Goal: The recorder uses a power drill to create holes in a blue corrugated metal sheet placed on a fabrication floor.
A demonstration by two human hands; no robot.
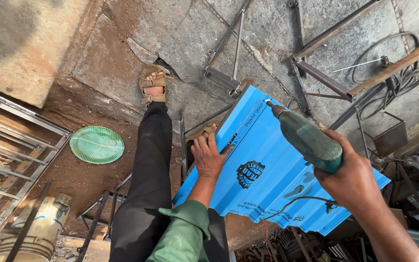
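One blue corrugated sheet [267, 179] lies beneath both hands. The left hand [208, 156] presses flat, fingers spread, on its left edge. The right hand [352, 177] grips one green drill [306, 138], bit touching the sheet's far edge.

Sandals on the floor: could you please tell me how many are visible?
2. One sandal sits on the stone floor, upper centre; the other sandal peeks out beside the blue sheet, above the left hand, mostly hidden.
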